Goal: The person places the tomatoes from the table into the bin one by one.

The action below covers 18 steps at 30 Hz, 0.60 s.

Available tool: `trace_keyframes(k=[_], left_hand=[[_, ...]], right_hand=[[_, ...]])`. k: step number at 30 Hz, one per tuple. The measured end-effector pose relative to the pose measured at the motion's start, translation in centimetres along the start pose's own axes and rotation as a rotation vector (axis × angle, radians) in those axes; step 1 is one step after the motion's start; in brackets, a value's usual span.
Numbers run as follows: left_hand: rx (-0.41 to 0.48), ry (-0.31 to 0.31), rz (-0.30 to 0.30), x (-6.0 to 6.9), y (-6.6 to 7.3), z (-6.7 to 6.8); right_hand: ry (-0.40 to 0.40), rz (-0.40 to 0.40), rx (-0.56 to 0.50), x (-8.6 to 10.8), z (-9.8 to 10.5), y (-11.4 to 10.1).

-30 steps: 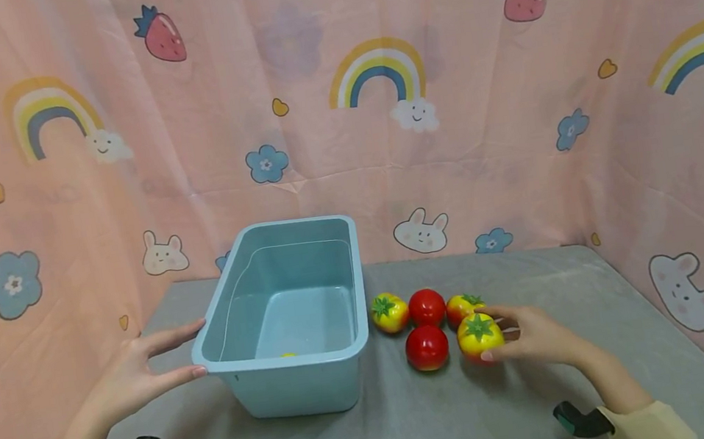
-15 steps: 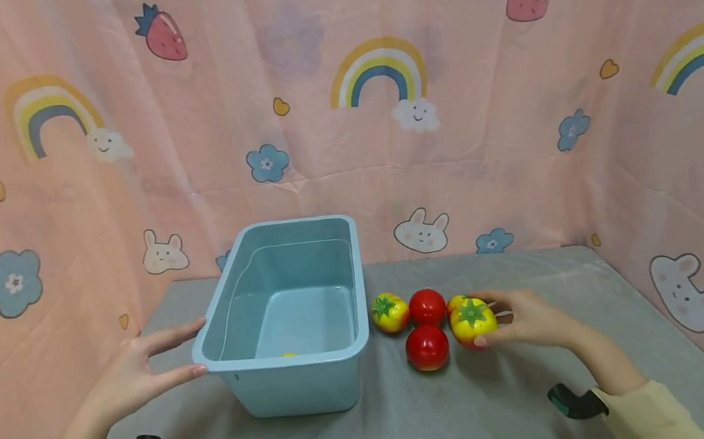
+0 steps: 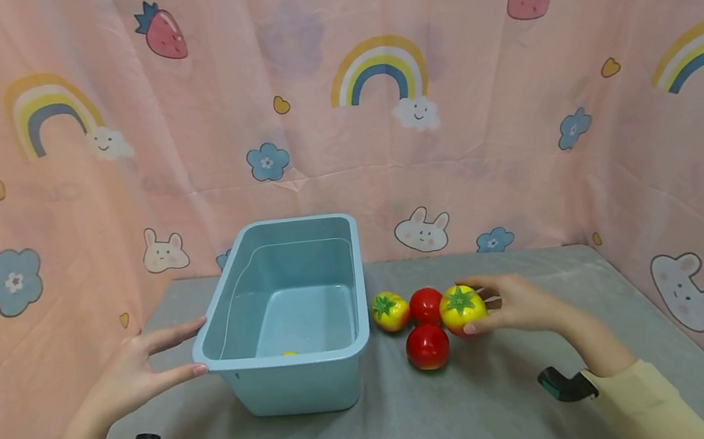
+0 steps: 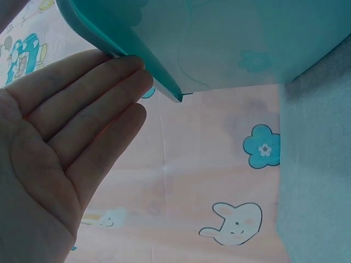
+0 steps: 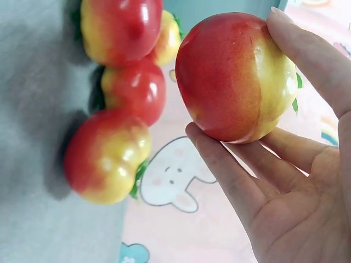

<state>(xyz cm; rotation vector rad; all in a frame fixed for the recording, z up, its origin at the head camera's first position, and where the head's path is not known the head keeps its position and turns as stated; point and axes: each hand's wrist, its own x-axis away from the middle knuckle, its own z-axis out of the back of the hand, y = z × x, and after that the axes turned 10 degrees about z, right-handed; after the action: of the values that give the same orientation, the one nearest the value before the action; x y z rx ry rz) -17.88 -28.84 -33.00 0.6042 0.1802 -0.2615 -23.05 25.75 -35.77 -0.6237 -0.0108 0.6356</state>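
Note:
My right hand holds a red-and-yellow toy tomato with a green leafy top, between thumb and fingers. The right wrist view shows this tomato raised off the table, gripped by the fingertips. Left of it on the table are a yellow-and-red tomato and two tomatoes with red sides up, a rear one and a front one. Another tomato, hidden in the head view, appears in the right wrist view. My left hand touches the near left rim of a blue bin with straight fingers.
A small yellow bit shows inside the bin, mostly hidden by its near wall. The grey table carries everything. Behind and at the sides hangs a pink printed curtain.
My right hand has lifted the tomato and carried it up and slightly left, now covering the tomato behind it. The left hand and bin have stayed put.

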Motion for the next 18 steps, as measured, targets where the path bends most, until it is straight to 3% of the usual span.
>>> trace_keyframes(k=[18], left_hand=[[-0.034,0.007,0.0,0.0,0.0,0.1]], right_hand=[[-0.011,0.098,0.026,-3.6,1.4,-3.0]])
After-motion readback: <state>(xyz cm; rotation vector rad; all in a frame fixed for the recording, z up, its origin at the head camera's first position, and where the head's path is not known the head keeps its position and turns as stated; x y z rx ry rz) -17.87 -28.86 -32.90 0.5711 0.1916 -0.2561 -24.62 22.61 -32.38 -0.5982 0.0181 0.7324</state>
